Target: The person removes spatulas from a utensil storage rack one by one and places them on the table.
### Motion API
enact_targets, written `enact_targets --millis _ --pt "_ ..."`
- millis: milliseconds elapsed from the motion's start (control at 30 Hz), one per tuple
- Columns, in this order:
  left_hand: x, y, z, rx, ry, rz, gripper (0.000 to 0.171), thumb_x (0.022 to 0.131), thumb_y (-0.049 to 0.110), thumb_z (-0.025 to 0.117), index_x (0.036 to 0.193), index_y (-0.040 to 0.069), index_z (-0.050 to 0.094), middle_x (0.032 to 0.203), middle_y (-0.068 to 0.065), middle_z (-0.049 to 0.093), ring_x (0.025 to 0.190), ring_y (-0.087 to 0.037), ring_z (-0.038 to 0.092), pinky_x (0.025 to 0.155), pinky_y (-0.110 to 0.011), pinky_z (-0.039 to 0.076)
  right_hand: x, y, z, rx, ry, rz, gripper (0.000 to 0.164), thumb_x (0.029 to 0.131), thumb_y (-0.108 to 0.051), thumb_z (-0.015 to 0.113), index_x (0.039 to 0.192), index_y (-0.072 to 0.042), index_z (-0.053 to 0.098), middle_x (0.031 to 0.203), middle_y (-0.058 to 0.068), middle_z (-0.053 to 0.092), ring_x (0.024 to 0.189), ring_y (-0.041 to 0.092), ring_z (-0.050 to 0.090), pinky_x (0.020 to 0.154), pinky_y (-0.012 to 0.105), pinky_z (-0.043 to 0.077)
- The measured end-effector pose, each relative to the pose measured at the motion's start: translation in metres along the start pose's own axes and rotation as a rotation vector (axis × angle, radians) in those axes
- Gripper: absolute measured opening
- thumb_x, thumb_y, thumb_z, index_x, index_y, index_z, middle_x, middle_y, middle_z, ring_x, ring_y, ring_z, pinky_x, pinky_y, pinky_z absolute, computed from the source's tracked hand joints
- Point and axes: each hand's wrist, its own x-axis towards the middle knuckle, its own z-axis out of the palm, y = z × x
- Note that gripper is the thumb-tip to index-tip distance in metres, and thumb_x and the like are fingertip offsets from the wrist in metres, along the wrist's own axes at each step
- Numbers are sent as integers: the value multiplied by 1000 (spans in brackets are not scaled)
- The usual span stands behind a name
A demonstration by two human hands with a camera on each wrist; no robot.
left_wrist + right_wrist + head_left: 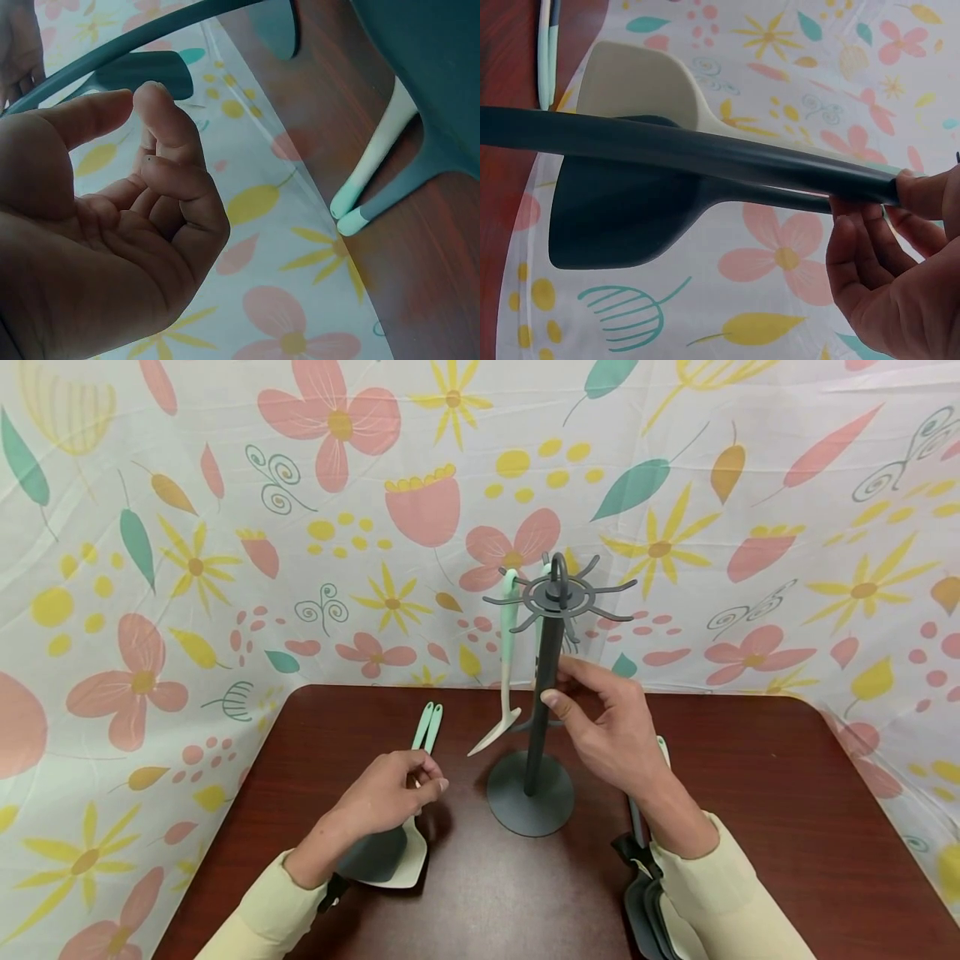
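Observation:
A dark grey utensil stand point(542, 714) with a round base and a ring of hooks stands upright on the table. My right hand point(615, 735) grips its pole from the right, thumb in front and fingers behind. From the hooks hang a cream turner point(506, 652) with a mint handle end and a dark turner point(622, 217), which the pole partly covers. My left hand point(386, 793) hovers left of the stand with loosely curled fingers and nothing in them. Below it lie a dark-headed utensil point(372, 858) and a cream-headed one point(411, 864), mint handle ends pointing away.
More dark utensils point(643, 914) lie at the right of the table, partly hidden by my right forearm. A floral cloth point(345, 568) hangs behind the brown table point(495, 893), close behind the stand.

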Motion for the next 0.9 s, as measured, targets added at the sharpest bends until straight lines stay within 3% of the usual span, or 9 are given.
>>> enact_targets --millis 167,433,900 --pt "2 4 0 -13 -17 15 9 103 27 71 97 20 73 83 2 69 68 -23 69 58 -30 50 0 -1 0 9 3 8 33 97 4 74 124 -14 76 104 1 78 92 12 72 75 22 58" --pt "10 16 -3 -23 -25 51 8 104 27 70 98 22 72 83 4 68 65 -15 66 60 -31 51 0 0 0 16 0 18 34 97 5 73 125 -13 76 105 2 78 91 13 74 75 22 59" --pt "22 37 -5 -14 30 135 4 103 29 71 102 25 71 82 6 68 66 -13 64 63 -32 52 0 0 0 20 4 14 37 96 7 73 126 -13 76 104 3 78 91 12 73 73 23 58"
